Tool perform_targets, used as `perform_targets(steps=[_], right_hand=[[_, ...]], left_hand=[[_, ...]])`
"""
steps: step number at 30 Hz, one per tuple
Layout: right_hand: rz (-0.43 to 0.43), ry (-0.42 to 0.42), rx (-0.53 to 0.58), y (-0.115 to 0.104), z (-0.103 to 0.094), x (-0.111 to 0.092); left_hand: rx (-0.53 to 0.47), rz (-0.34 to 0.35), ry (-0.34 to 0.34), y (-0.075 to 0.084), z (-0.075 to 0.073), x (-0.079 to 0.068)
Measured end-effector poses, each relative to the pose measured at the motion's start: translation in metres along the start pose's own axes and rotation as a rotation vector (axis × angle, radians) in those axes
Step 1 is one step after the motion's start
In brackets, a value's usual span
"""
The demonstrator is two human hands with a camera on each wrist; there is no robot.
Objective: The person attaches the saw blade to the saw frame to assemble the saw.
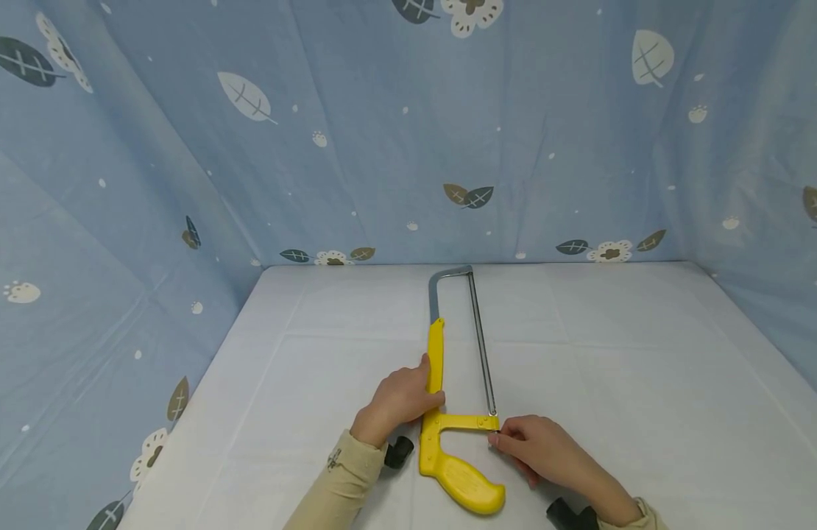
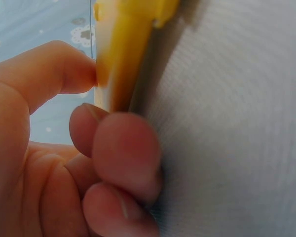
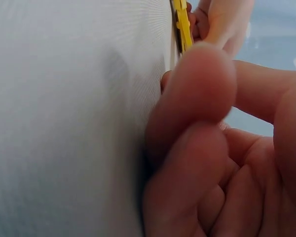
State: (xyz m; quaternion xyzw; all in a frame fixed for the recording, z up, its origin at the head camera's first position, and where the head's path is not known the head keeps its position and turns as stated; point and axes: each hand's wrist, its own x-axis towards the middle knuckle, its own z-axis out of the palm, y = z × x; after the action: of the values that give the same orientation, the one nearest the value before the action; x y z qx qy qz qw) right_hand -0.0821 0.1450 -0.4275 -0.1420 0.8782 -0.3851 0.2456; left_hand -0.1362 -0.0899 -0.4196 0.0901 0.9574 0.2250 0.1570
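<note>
A hacksaw point(image 1: 463, 434) lies flat on the white-covered table, its yellow handle toward me and its grey metal bow at the far end. The thin blade point(image 1: 480, 342) runs along its right side down to the yellow crosspiece. My left hand point(image 1: 403, 394) grips the yellow frame above the handle, thumb on one side and fingers on the other. At the right end of the crosspiece, my right hand point(image 1: 544, 445) pinches the small tension nut, mostly covered by thumb and forefinger. The right wrist view shows these fingers curled close to the cloth, with yellow saw frame point(image 3: 182, 24) beyond.
White cloth point(image 1: 647, 383) covers the table. Blue patterned curtains point(image 1: 395, 147) stand along its back and both sides. A black wrist device point(image 1: 400, 452) sits by the left sleeve, another point(image 1: 570, 514) by the right.
</note>
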Motion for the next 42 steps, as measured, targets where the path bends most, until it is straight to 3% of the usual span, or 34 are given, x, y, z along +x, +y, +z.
perform_targets(steps=[13,42], right_hand=[[0.039,0.024,0.040,0.0022,-0.0007,0.0012],[-0.004,-0.027,0.081,0.0032,-0.0007,0.0004]], left_hand=[[-0.008,-0.007,-0.003,0.0005,-0.0002,-0.0012],[-0.014,-0.004,0.003,0.0008,0.0002,-0.0022]])
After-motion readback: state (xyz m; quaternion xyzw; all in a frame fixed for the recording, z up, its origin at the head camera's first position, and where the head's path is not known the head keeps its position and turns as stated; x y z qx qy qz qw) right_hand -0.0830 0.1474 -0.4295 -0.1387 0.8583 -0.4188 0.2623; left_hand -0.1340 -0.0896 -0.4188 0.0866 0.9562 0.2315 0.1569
